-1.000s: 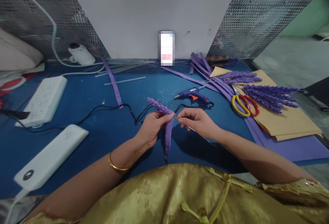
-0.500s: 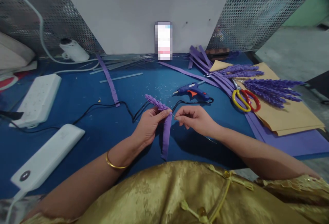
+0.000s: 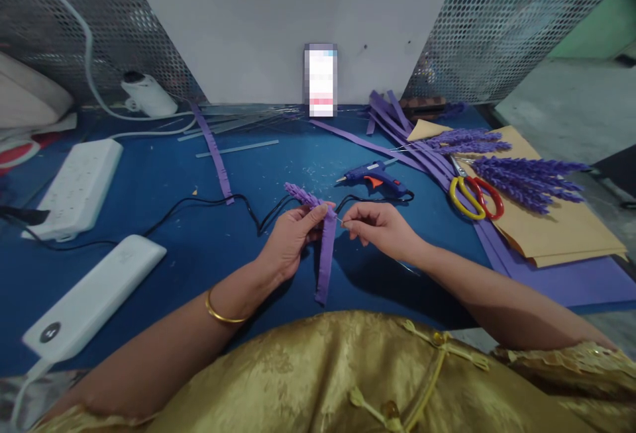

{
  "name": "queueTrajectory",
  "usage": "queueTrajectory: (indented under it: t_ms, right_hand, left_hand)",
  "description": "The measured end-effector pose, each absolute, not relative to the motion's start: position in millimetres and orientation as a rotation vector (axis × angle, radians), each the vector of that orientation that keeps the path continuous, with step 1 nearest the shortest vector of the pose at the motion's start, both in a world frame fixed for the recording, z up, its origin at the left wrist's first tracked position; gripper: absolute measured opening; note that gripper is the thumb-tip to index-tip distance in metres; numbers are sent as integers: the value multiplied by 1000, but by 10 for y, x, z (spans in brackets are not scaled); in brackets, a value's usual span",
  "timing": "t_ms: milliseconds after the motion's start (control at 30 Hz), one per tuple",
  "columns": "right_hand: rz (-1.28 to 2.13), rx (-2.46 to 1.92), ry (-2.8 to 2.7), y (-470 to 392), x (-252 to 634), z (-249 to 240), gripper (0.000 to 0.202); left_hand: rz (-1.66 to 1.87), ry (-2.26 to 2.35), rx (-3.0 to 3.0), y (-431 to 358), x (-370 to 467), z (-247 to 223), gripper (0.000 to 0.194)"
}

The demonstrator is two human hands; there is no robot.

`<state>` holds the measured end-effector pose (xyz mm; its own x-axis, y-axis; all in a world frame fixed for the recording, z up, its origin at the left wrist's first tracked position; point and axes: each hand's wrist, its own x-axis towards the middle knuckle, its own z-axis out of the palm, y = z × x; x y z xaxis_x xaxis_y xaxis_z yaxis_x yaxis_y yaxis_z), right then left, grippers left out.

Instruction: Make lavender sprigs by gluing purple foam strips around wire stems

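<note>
One blue tabletop (image 3: 173, 171) is overhung by the left hand (image 3: 292, 242), with hanging purple strip (image 3: 325, 262) and flower spike (image 3: 300, 193) pinched, and the right hand (image 3: 381, 228), thin wire (image 3: 339, 220) pinched. Wrapping could be loosened by slackened left-hand pressure.

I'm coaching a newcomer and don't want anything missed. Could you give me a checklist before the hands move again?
1. Left hand grips the purple flower spike: ok.
2. Right hand pinches the thin wire: ok.
3. Purple strip hangs straight, untangled: ok.
4. Glue gun lies apart from both hands: ok.
5. Glue gun cool enough to touch: cannot tell.
6. Scissors lie off to the right, away from both hands: ok.
</note>
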<state>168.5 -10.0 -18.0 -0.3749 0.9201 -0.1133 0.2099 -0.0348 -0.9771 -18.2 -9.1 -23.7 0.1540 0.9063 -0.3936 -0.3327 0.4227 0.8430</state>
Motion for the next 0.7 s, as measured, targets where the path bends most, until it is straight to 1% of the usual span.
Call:
queueTrajectory:
  t_ms: [167,333,500,700]
  right_hand:
    - [1447,-1217,-1639,-113,1678,-178,16]
    - [1432,-1217,-1608,-120,1674,-162,17]
    - [1442,-1243,-1599,-134,1665,-163,17]
    - [1424,-1254,-1604,-126,1672,-179,19]
  left_hand:
    - [1017,1065,686,-73,-195,-252,35]
    - [1065,1074,656,-44,-209,-240,41]
    - [1185,1113,635,-4,-213,-261,37]
    - [1170,1113,627,-13,-210,-247,43]
